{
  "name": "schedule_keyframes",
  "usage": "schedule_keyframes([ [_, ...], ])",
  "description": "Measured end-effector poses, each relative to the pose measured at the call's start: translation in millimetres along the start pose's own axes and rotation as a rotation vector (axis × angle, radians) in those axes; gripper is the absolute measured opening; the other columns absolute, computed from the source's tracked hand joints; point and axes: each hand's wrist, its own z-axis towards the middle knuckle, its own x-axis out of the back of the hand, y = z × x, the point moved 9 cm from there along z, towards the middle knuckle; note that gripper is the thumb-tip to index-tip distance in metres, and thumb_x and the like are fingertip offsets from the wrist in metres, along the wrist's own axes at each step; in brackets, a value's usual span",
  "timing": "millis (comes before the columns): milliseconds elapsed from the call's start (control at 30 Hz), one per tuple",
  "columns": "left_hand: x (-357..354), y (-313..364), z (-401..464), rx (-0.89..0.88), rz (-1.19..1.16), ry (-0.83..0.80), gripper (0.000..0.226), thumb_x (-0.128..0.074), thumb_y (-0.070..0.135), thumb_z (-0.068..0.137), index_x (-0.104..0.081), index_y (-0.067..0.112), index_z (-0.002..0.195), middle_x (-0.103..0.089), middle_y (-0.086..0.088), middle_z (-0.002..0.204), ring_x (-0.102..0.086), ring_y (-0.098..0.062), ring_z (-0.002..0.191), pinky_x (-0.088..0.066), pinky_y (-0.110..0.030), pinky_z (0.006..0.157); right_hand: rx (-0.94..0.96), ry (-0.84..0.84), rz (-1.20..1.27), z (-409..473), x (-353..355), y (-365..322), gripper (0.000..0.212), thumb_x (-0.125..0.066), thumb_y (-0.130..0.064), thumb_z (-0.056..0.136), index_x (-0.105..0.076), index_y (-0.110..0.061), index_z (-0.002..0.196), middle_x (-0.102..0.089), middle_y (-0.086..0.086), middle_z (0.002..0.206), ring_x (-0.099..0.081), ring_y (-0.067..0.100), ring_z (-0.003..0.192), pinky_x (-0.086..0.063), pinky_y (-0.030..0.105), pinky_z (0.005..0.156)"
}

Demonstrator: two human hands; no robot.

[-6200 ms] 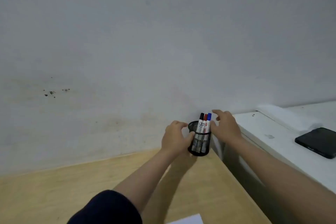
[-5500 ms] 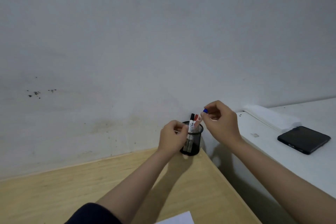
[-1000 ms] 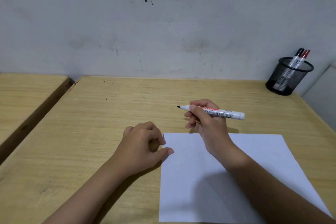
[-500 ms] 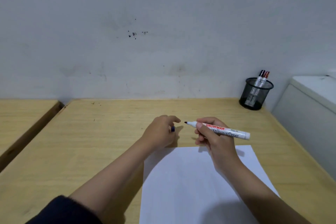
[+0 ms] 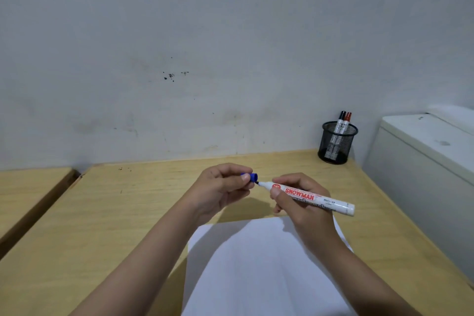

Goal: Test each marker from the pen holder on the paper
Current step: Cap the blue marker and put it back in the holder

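Second worktop [image 5: 28, 187]: pale wood-grain slab at the far left, apart from the main one by a dark gap; cut off by the frame edge.
Worktop [image 5: 115, 226]: light wood with fine grain, flat and matte; a few dark specks lie near its back edge, left of the pen holder.
Wall [image 5: 205, 46]: grey-white plaster, scuffed and smudged, with a small cluster of dark spots up and left of the pen holder.
Left hand [image 5: 220, 192]: raised above the worktop, left of the pen holder and nearer the camera; fingers curled shut, pinching the cap between thumb and fingertips.
Cap [image 5: 252, 177]: blue, short, cylindrical plastic; mostly hidden by the fingers, open end facing the marker's tip and just beside it.
Paper [image 5: 256, 264]: plain white sheet lying flat, below both hands; both forearms cover much of it and the bottom edge is cut off.
Marker [image 5: 315, 199]: white smooth barrel with a red "SNOWMAN" label and a dark tip pointing left; smaller print is too blurred to read.
Right hand [image 5: 300, 202]: closed around the marker's front half, held above the paper's far edge.
Pen holder [image 5: 337, 142]: black wire-mesh cup, round, standing at the worktop's back right corner against the wall.
Markers in the holder: one black-capped [image 5: 341, 117], one red-capped [image 5: 347, 117], leaning together; barrels dimly seen through the mesh.
Cabinet [image 5: 423, 161]: off-white, smooth, boxy, right of the pen holder; cut off at the right.
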Motion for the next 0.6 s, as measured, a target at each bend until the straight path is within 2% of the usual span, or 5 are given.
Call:
schedule_keyframes([
  [133, -8, 4, -5, -0.008, 0.011, -0.029, 0.013, -0.058, -0.001, 0.083, -0.067, 0.007, 0.086, -0.071, -0.003, 0.066, -0.068, -0.009, 0.065, -0.058, -0.021, 0.068, 0.031, -0.010, -0.002, -2, 2, -12, 0.008, -0.069, -0.007, 0.071, -0.069, -0.015, 0.074, -0.067, 0.000, 0.065, -0.058, 0.014, 0.052, -0.049, 0.024, 0.052],
  [300, -14, 8, -13, -0.015, 0.024, -0.050, 0.014, -0.059, -0.001, 0.081, -0.069, 0.008, 0.084, -0.072, -0.001, 0.069, -0.068, -0.009, 0.065, -0.058, -0.022, 0.068, 0.039, -0.031, -0.056, -5, 3, -21, 0.006, -0.069, -0.010, 0.072, -0.070, -0.013, 0.077, -0.068, -0.001, 0.069, -0.059, 0.015, 0.056, -0.049, 0.028, 0.055],
  [500, -29, 19, -29, -0.050, 0.131, -0.102, 0.015, -0.069, 0.010, 0.066, -0.072, 0.009, 0.081, -0.073, -0.002, 0.069, -0.068, -0.012, 0.065, -0.057, -0.021, 0.066, 0.039, -0.123, -0.154, -7, -7, -30, 0.009, -0.073, -0.008, 0.076, -0.072, -0.016, 0.080, -0.073, -0.003, 0.075, -0.065, 0.013, 0.064, -0.054, 0.043, 0.063],
  [600, -29, 31, -38, -0.108, 0.156, -0.089, 0.014, -0.077, 0.008, 0.064, -0.073, 0.010, 0.078, -0.074, -0.004, 0.069, -0.069, -0.014, 0.065, -0.057, -0.023, 0.066, 0.084, -0.148, -0.111, -10, -10, -41, 0.012, -0.074, -0.006, 0.074, -0.074, -0.015, 0.082, -0.073, -0.001, 0.074, -0.066, 0.015, 0.063, -0.055, 0.033, 0.061],
])
